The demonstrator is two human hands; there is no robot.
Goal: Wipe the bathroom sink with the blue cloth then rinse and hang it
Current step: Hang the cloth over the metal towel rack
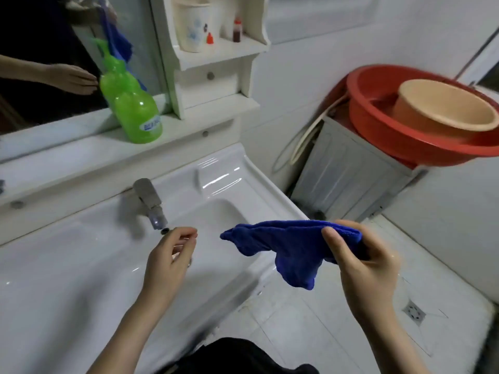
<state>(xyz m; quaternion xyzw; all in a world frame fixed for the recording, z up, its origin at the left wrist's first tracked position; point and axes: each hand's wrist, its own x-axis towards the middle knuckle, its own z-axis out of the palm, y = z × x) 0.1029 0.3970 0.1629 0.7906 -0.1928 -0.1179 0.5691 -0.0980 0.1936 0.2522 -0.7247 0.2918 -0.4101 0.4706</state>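
Blue cloth pinched in my right hand, held in the air above the right edge of the sink.
My thumb and fingers clamp one bunched end; the rest droops free. My left hand holds nothing, fingers loosely curled, just beside the faucet spout.
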